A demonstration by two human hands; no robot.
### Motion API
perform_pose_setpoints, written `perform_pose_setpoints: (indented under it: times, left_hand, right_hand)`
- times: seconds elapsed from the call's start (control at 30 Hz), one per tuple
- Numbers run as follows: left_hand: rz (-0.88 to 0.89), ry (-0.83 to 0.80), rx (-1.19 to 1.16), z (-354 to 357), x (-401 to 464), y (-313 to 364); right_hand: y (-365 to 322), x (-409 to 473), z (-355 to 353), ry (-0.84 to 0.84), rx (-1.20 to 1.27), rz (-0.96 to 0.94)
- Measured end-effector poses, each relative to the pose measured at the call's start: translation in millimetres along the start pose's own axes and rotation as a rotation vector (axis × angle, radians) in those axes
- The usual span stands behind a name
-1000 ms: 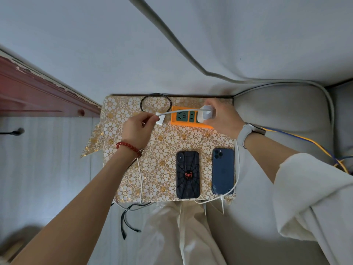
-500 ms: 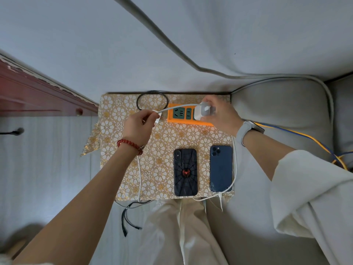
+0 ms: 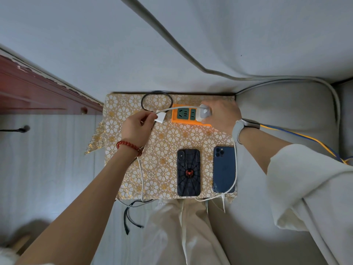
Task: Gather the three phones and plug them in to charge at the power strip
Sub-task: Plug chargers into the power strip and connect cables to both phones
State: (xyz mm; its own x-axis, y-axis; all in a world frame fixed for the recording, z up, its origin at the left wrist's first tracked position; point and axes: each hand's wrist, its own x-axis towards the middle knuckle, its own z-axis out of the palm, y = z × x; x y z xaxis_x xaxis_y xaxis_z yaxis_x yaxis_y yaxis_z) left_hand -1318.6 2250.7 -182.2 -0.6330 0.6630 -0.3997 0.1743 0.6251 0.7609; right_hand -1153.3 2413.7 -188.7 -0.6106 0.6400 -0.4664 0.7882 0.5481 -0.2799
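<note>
An orange power strip [image 3: 183,115] with green sockets lies at the back of the small table with the gold flowered cloth [image 3: 166,138]. My right hand [image 3: 222,116] grips a white charger plug [image 3: 204,112] seated at the strip's right end. My left hand [image 3: 136,127] pinches a small white plug [image 3: 160,117] just left of the strip, with a white cable running across to the charger. Two phones lie face down near the front edge: a black spider-case phone [image 3: 188,172] and a blue phone [image 3: 223,169]. A third phone is not visible.
A black cable loop [image 3: 156,98] lies behind the strip. White cables [image 3: 234,180] trail off the front edge beside the blue phone, and black cable ends [image 3: 131,213] hang below. A grey sofa cushion [image 3: 286,115] is on the right, a red wooden cabinet [image 3: 38,92] on the left.
My right hand pressed the white charger down onto the strip's right end. My left hand stayed beside the strip's left end, still holding the small white plug.
</note>
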Motion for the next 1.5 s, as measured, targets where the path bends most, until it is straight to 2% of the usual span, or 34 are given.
perform_pose_setpoints:
  times: [0.13,0.33,0.53,0.63,0.7,0.8,0.87,0.9,0.93,1.0,1.13,1.2,1.3,1.37,1.43,1.5]
  left_hand:
    - [-0.003,0.000,-0.003,-2,-2,0]
    - [-0.012,-0.041,0.008,-8,0,2]
    - [-0.060,-0.130,-0.063,-8,-14,-5]
    - [-0.114,-0.254,-0.078,-10,-27,-24]
    - [-0.179,-0.373,-0.053,-10,-37,-40]
    - [-0.300,-0.478,0.019,-13,-58,-65]
    - [-0.394,-0.518,-0.022,-15,-72,-76]
    - [-0.449,-0.528,-0.092,-15,-79,-77]
    - [-0.500,-0.526,-0.191,-16,-85,-78]
    - [-0.539,-0.490,-0.392,-21,-95,-70]
    - [-0.544,-0.396,-0.749,-34,-97,-43]
    - [-0.531,-0.330,-0.888,-41,-90,-28]
    - [-0.448,-0.243,-1.093,-49,-83,-10]
    - [-0.417,-0.203,-1.125,-49,-81,-5]
    - [-0.425,-0.220,-1.023,-42,-85,-8]
    - [-0.399,-0.329,-0.735,-33,-100,-13]
  right_hand:
    - [-5,-1,0,-0.015,-0.105,0.006]
    - [-8,-2,2,-0.030,-0.125,0.049]
    - [-7,-2,8,-0.029,-0.113,0.072]
    - [-6,-7,18,0.017,-0.147,0.073]
    - [-8,-17,23,0.092,-0.115,0.080]
    - [-16,-49,32,0.337,-0.020,0.046]
    - [-25,-81,46,0.486,0.100,0.021]
    - [-30,-99,56,0.506,0.175,0.015]
    - [-36,-118,68,0.478,0.247,0.014]
    - [-54,-153,88,0.276,0.327,0.016]
    - [-93,-194,107,-0.510,0.655,0.053]
    - [-102,-203,112,-0.692,0.683,0.044]
    - [-107,-205,110,-0.589,0.654,-0.016]
    - [-103,-202,101,-0.478,0.671,-0.014]
    - [-98,-195,82,-0.362,0.729,0.021]
    - [-92,-188,54,-0.292,0.995,0.175]
